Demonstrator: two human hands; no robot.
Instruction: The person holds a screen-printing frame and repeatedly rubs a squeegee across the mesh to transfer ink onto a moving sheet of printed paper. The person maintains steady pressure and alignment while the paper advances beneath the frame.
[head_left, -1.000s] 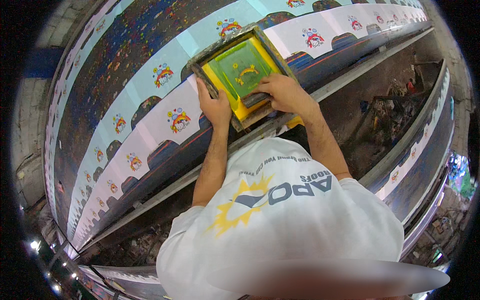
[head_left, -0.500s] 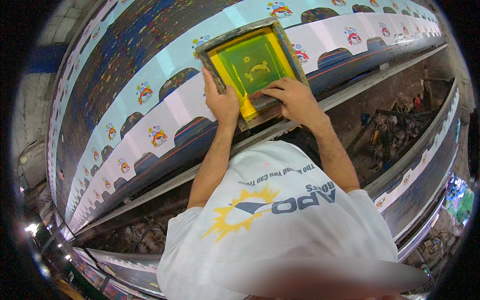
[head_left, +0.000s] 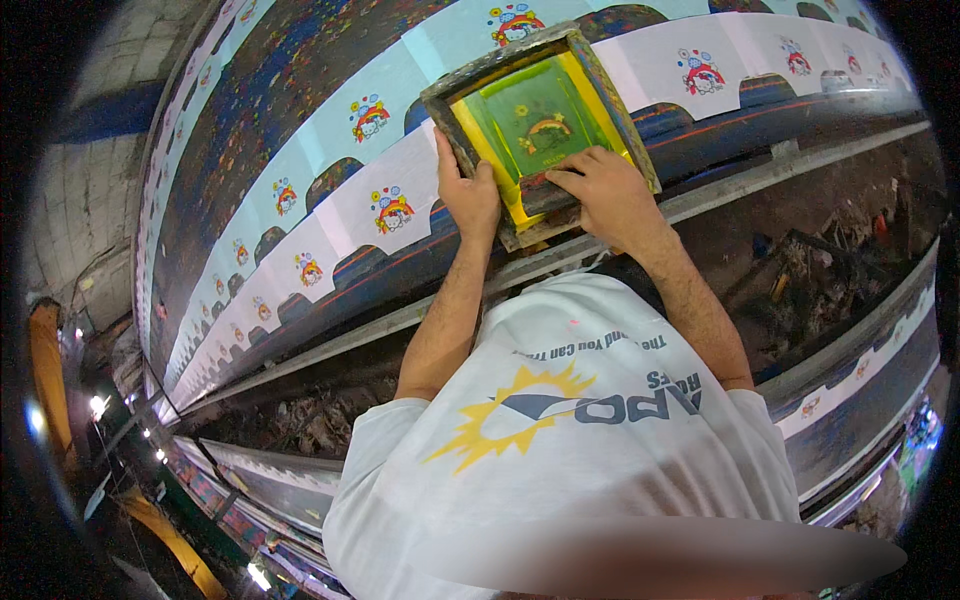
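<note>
Screen-printing frame point(head_left: 500, 60), one: wooden, worn, rectangular; upper centre of the picture, set aslant over the printed strips. Mesh point(head_left: 530, 95) green at the middle, yellow toward the edges; rainbow-and-flower design point(head_left: 548, 130) visible in it.

Squeegee point(head_left: 545, 198), one: dark bar, reddish along part of its edge; inside the screen-printing frame, at its lower end.

Left hand point(head_left: 468, 195): clasping the left rail of the screen-printing frame, thumb on the inner side, fingers along the outside.

Right hand point(head_left: 612, 200): fingers bent together over the squeegee, gripping it; thumb hidden.

Strip, light blue point(head_left: 325, 142), scalloped lower edge, repeated rainbow motifs; sweeping from upper centre to lower left.

Strip, white point(head_left: 348, 218), same cut and motifs; just below the blue one, passing under the screen-printing frame.

Desk point(head_left: 250, 110), long, dark, spattered with many-coloured paint; beneath both strips.

Rail point(head_left: 715, 199), pale, along the desk's near side.

Debris point(head_left: 830, 270), mixed, indistinct; right of the picture.

T-shirt point(head_left: 560, 490), white, yellow sun print; lower centre, on the person.

Lamps point(head_left: 98, 405), several, lit; lower left.
</note>
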